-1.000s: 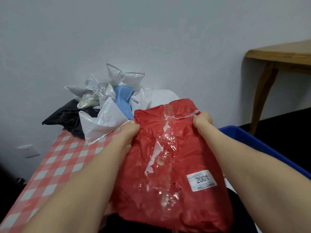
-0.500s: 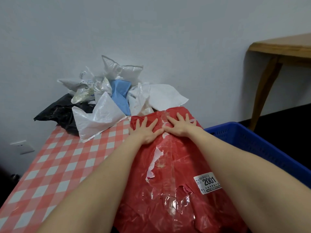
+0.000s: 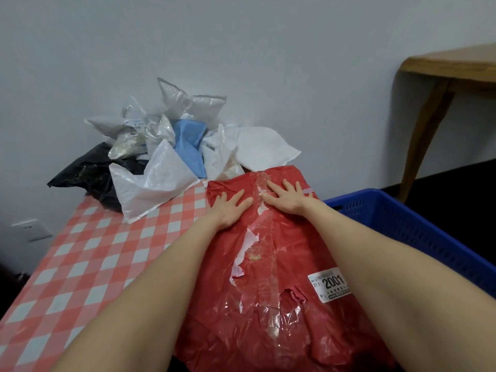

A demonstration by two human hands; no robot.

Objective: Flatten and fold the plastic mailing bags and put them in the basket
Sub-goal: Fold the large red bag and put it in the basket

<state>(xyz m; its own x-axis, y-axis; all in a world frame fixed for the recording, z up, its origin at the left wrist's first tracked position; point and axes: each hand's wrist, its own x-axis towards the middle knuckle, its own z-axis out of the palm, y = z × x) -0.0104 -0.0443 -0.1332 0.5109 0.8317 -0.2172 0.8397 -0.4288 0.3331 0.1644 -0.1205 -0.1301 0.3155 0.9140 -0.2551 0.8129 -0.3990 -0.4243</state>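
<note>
Now we press our flat, open left hand (image 3: 231,209) and right hand (image 3: 287,198) on the red bag (image 3: 273,264) to push air out before folding.

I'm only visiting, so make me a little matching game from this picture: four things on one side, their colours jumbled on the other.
Things:
1. bag with the 2001 label
2. basket
3. bag at the pile's left end
4. side table

Colours:
A. black
B. wood brown
C. red
D. blue

Pairs: 1-C, 2-D, 3-A, 4-B
</note>
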